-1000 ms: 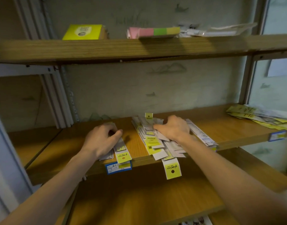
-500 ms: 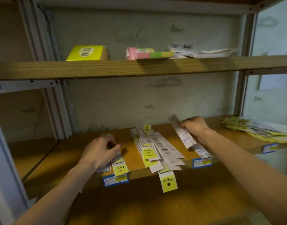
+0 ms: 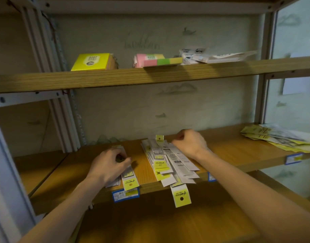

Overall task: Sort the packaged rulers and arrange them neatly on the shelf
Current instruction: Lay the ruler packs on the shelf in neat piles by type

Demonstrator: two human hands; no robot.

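Middle shelf [image 3: 226,151] spanning the lower half of the frame, wooden, carrying the task's goods. Upper shelf [image 3: 150,76] across the centre, bearing a yellow box [image 3: 91,62], a pink-and-green sticky-note block [image 3: 157,61] and some white packets [image 3: 212,56].

Main pile of packaged rulers [image 3: 168,162] at lower centre, fanned unevenly, several ends past the front edge, one yellow-headed ruler [image 3: 180,194] hanging well over the lip. Smaller ruler stack [image 3: 128,179] to the left of it, beside a blue price label [image 3: 125,194]. Loose yellow packages [image 3: 280,137] heaped at the far right of the same shelf.

Likely light, thin and flat; stiff along the length yet slick in plastic sleeves, so prone to sliding off one another. Best taken by the long edges or squared from both ends, rather than pulled by the card header.

Left hand [image 3: 109,163] at lower left of centre, fingers curled down onto the smaller stack, pressing or gripping its upper part. Right hand [image 3: 189,144] at centre right, fingers curled in at the far end of the main pile; whether pinching a ruler or merely resting there cannot be told.
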